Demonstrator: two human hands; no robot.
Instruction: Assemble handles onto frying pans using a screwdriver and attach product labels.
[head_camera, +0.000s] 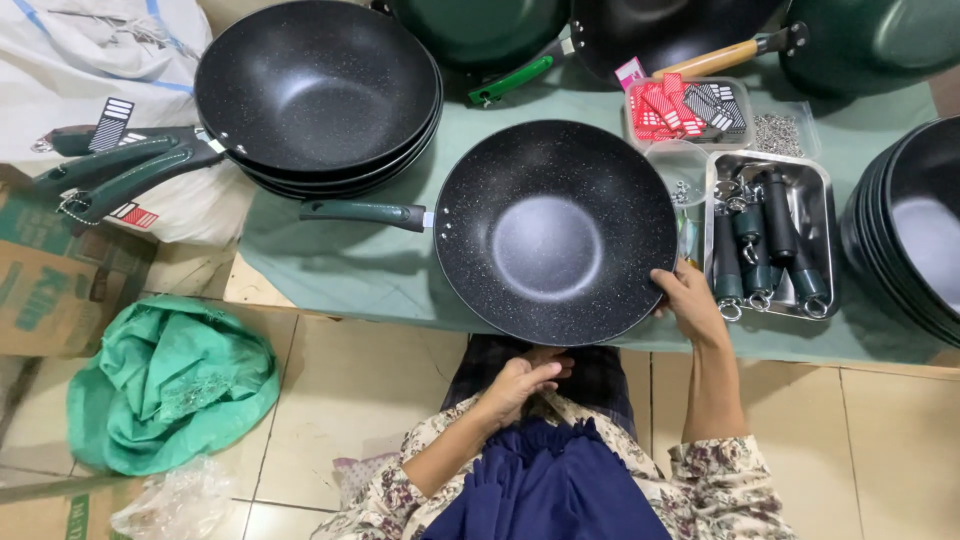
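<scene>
We are looking at a black speckled wok (556, 232) with a green handle, sitting on the green table (330, 270). The right hand (690, 300) is gripping its rim, fingers curled over the edge, while the left hand (522, 380) is resting loosely curled below, holding nothing.

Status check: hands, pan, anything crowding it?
Right hand grips the pan by its rim. Left hand empty, at the lap. Tray of handles close at the right.
</scene>
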